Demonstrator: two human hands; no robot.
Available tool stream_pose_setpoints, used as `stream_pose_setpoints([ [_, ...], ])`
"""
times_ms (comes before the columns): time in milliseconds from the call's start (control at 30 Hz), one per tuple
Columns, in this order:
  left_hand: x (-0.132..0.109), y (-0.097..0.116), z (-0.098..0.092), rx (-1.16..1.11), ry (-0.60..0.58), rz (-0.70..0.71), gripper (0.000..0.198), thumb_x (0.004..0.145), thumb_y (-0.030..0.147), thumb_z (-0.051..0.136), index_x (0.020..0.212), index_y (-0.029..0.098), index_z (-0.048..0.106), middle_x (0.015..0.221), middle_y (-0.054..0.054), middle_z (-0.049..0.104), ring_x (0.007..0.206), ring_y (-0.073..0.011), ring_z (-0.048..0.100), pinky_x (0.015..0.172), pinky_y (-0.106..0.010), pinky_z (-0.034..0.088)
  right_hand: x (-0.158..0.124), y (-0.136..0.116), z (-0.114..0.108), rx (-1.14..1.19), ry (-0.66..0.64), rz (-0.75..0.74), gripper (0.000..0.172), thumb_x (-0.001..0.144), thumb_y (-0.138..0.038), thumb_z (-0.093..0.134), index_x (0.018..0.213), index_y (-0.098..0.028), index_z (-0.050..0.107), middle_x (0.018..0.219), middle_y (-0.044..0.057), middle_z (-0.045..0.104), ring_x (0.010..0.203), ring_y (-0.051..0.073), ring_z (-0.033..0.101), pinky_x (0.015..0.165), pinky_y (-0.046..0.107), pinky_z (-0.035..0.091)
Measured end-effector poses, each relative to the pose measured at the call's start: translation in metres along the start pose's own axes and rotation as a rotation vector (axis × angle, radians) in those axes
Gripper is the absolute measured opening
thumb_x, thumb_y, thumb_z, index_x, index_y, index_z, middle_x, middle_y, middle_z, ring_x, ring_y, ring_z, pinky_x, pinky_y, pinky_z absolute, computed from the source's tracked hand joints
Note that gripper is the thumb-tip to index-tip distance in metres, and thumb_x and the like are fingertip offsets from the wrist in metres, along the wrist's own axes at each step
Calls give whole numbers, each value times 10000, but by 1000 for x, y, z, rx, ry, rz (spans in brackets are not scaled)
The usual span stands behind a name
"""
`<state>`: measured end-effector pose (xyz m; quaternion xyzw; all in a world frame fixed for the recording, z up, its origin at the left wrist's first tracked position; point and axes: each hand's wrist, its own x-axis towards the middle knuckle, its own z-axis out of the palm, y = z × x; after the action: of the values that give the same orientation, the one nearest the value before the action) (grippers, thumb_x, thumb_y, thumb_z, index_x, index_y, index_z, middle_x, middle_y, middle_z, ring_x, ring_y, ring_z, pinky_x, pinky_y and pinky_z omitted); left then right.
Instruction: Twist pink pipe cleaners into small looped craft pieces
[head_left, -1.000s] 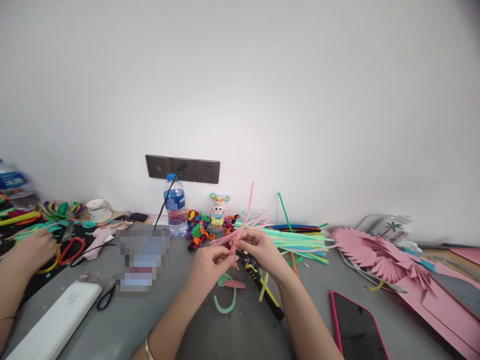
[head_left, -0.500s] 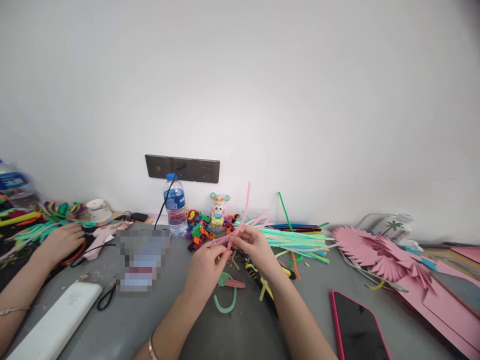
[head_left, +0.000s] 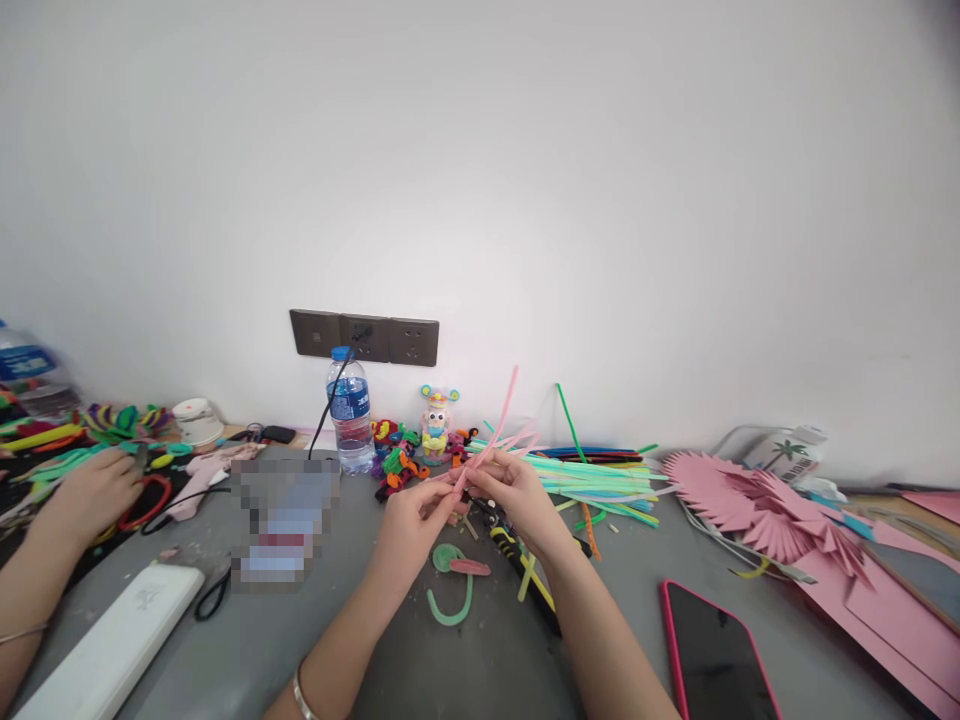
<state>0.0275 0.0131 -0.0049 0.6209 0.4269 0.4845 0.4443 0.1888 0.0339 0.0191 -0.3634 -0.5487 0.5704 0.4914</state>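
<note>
Both of my hands meet above the grey table, pinching a pink pipe cleaner (head_left: 504, 408) whose free end points up and to the right. My left hand (head_left: 420, 520) has thumb and fingers closed on its lower part. Just beside it, my right hand (head_left: 511, 490) is pinched on the same pink strand; the exact grip is partly hidden by the fingers. Below them lie a green coiled pipe cleaner piece (head_left: 470, 600) with a curved tail, a short pink piece (head_left: 470, 567) and yellow-and-black pliers (head_left: 517, 565).
Bundled pastel pipe cleaners (head_left: 592, 478) lie behind my right hand. A water bottle (head_left: 350, 415) and a small figurine (head_left: 436, 425) stand near the wall. Phone (head_left: 720, 650) and folded pink paper (head_left: 772, 510) lie right; a white power bank-like box (head_left: 120, 640) and a co-worker's hand (head_left: 90, 495) are left.
The upright end of the pink pipe cleaner has swung to the right. My left fingers have shifted their pinch slightly. The co-worker's hand has moved left, showing orange-red scissor handles.
</note>
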Motion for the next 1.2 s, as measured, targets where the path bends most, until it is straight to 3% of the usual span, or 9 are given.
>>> stream_pose_setpoints([
  [200,0,3,-3,116,-11,-21,252,821,354,590,863,184,770,706,-75,759,634,-241,704,616,-293,540,-2,-6,-8,-144,-52,-52,274,740,-425,722,805,-170,649,787,35,703,702,169,630,619,270,476],
  [500,-3,8,-1,253,-180,-37,220,837,282,497,719,178,650,650,-55,722,604,-205,685,573,-252,490,-3,-6,-16,-159,-151,-40,223,749,-371,729,830,-175,661,756,3,651,633,139,586,615,276,477],
  [600,-7,11,-1,318,-252,21,231,874,271,430,681,201,535,558,2,638,511,-153,588,522,-229,411,-4,-6,-18,-140,-154,27,251,730,-396,740,805,-169,664,683,1,655,598,142,598,611,285,493],
  [733,-9,15,-2,488,-246,118,249,890,245,378,646,217,416,510,54,445,479,-123,428,500,-235,285,-6,-7,-18,-116,-161,98,280,719,-407,748,813,-153,675,698,24,694,617,143,633,621,277,507],
  [933,-9,14,-4,626,-202,188,211,819,171,430,612,215,417,512,64,333,493,-121,334,514,-253,215,-10,-11,-18,-121,-140,202,286,699,-406,762,755,-142,670,687,39,716,623,135,653,615,249,506],
  [1067,-7,10,-3,531,-137,196,213,791,161,479,583,207,473,500,62,334,472,-112,325,500,-252,207,-11,-11,-19,-123,-176,225,276,715,-412,747,764,-149,678,720,47,721,657,152,667,628,265,509],
  [1200,-2,6,-1,146,-41,54,218,833,298,544,644,191,560,549,40,456,504,-112,408,500,-230,290,-9,-13,-14,-159,-147,91,280,764,-437,698,779,-160,661,713,38,691,659,167,641,619,281,492],
])
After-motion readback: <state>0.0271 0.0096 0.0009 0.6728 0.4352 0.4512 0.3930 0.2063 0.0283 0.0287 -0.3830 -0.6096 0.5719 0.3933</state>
